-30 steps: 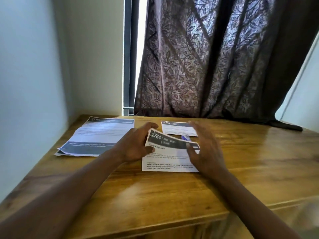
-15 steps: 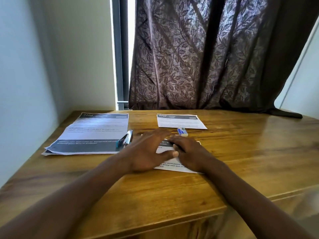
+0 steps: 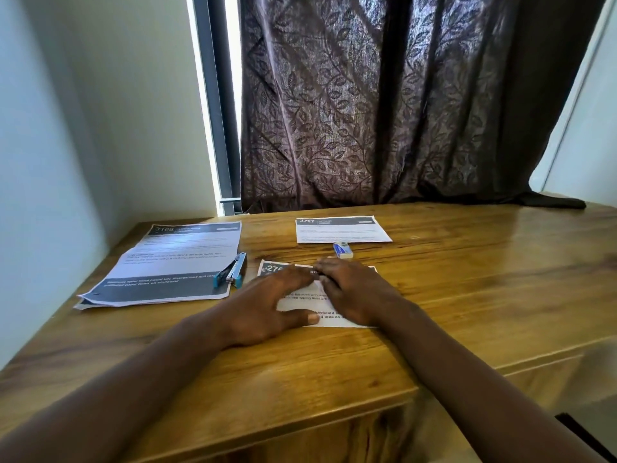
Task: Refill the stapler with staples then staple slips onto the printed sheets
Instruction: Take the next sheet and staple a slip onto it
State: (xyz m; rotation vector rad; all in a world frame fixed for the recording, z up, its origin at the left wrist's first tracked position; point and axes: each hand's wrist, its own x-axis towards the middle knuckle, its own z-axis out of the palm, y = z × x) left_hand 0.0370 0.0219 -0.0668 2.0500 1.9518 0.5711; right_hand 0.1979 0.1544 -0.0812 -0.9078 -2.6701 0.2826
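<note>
A small printed slip (image 3: 302, 304) lies flat on the wooden table (image 3: 467, 295) in front of me. My left hand (image 3: 267, 304) and my right hand (image 3: 354, 292) both press flat on it, fingers straight and fingertips meeting near its top. A blue stapler (image 3: 231, 271) rests on the right edge of a stack of printed sheets (image 3: 167, 262) at the left. A small white and blue staple box (image 3: 343, 249) lies just beyond my right hand. A second slip (image 3: 340, 229) lies farther back.
A dark leaf-patterned curtain (image 3: 384, 105) hangs behind the table, its hem resting on the back edge. White walls close in at the left and far right. The table's front edge runs below my forearms.
The slip was lifted between both hands a second ago; it now lies flat under them. The view has shifted, bringing the stapler and staple box into sight.
</note>
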